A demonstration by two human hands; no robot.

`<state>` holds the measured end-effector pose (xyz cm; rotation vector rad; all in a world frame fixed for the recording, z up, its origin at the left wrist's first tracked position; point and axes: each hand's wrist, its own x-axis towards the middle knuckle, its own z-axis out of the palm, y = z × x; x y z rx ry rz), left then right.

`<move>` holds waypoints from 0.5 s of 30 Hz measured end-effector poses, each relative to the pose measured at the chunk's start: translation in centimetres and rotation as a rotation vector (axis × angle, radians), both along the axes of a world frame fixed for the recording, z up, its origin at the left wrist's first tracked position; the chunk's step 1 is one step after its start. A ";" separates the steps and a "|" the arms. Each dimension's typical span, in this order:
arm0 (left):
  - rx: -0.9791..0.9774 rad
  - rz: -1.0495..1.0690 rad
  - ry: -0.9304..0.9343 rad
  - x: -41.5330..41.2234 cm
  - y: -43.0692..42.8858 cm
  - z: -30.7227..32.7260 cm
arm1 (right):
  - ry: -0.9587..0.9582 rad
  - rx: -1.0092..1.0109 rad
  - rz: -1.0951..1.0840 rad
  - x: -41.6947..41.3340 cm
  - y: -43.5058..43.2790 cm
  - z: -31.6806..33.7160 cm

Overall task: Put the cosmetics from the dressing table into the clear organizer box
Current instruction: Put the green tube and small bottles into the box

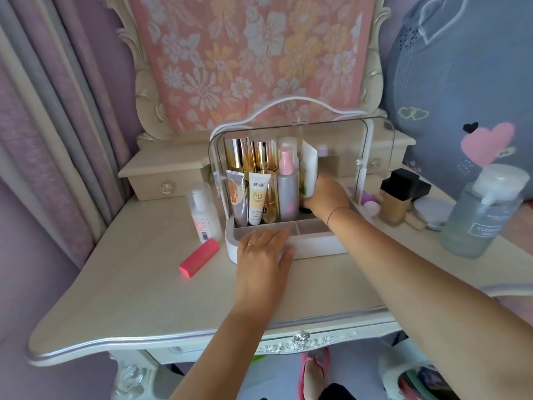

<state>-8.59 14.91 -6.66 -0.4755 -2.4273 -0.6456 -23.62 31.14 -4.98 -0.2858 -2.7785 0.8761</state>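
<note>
Forearms, two, reached over the near edge of the dressing table [144, 284].

Left hand [264, 249]: lay flat with fingers straight on the white front of the clear organizer box [317, 245], holding nothing, apparently steadying it.

Right hand [326, 194]: was inside the box, gripping a white tube [309, 168] upright at the right end of the back row, just beside the pink-capped spray bottle [287, 192].

Step in hand, as judged: seating that tube.

Outstanding on the table: pink lipstick carton [199, 256] and small clear bottle [202, 212] to the left of the box; foundation bottle [395, 200] and large cleanser bottle [484, 215] to the right.

Next move probably called for letting go without toppling the row, then fetching one of these.
</note>
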 end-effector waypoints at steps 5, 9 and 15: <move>-0.017 0.008 -0.008 0.0 0.0 -0.1 | 0.010 0.025 0.029 -0.1 0.0 -0.1; -0.013 0.012 -0.007 0.0 0.0 0.0 | -0.018 -0.006 0.045 1.6 -0.1 1.3; -0.020 0.028 0.000 0.0 0.0 -0.1 | 0.229 -0.117 0.037 9.4 0.8 2.9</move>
